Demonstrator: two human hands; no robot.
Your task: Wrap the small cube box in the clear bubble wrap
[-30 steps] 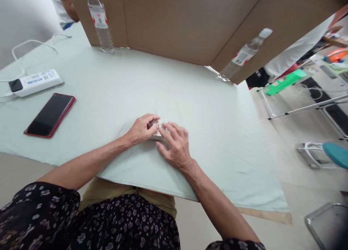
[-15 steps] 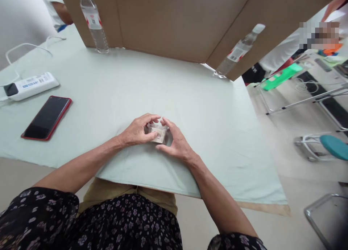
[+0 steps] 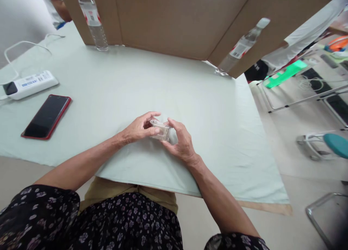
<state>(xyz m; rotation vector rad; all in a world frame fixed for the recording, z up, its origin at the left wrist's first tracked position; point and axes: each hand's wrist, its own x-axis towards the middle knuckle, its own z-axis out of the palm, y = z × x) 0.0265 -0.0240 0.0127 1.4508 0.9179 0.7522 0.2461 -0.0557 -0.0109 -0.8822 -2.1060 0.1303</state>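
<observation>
A small clear-wrapped packet [image 3: 162, 131] lies between my two hands near the front edge of the table [image 3: 136, 83]. My left hand [image 3: 140, 128] grips its left side, with the thumb across the front face and the fingers behind. At the packet's right end, my right hand [image 3: 182, 139] curves round with thumb and forefinger apart; its forefinger tip is by the top corner and its thumb by the lower edge. What is inside the wrapping is too small to make out.
A red-edged phone [image 3: 46, 116] and a white power strip [image 3: 32, 85] lie at the left. Two water bottles [image 3: 94, 21] [image 3: 241, 46] stand by a cardboard screen [image 3: 168, 21] at the back. A teal stool [image 3: 337, 144] is off to the right.
The packet has shifted slightly right and tilted up. My right hand has moved a little right, and my left thumb now lies across the packet's face.
</observation>
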